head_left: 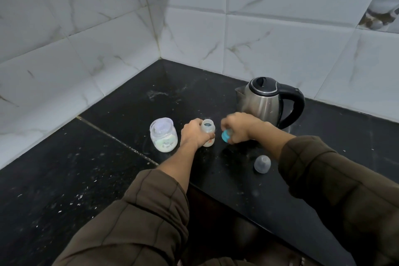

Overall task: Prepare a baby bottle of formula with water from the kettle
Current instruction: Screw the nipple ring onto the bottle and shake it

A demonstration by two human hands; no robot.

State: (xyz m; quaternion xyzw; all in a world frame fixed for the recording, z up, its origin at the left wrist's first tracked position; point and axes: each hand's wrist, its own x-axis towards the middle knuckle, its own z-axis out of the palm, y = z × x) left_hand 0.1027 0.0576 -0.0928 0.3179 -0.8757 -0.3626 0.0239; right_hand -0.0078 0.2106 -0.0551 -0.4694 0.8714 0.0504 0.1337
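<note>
A small clear baby bottle (208, 129) stands upright on the black counter (108, 168) with its top off. My left hand (194, 134) grips it around the body. Just right of it, my right hand (237, 128) holds the blue teat ring (225, 135) low over the counter, apart from the bottle. A steel kettle (262, 103) with a black lid and handle stands behind my right hand. Left of the bottle stands a glass jar (163, 135) with white formula powder in its lower part.
The bottle's clear dome cap (262, 163) lies on the counter near my right forearm. White tiled walls meet in a corner behind. The counter's front edge runs diagonally below my arms. Specks of spilled powder dot the black surface.
</note>
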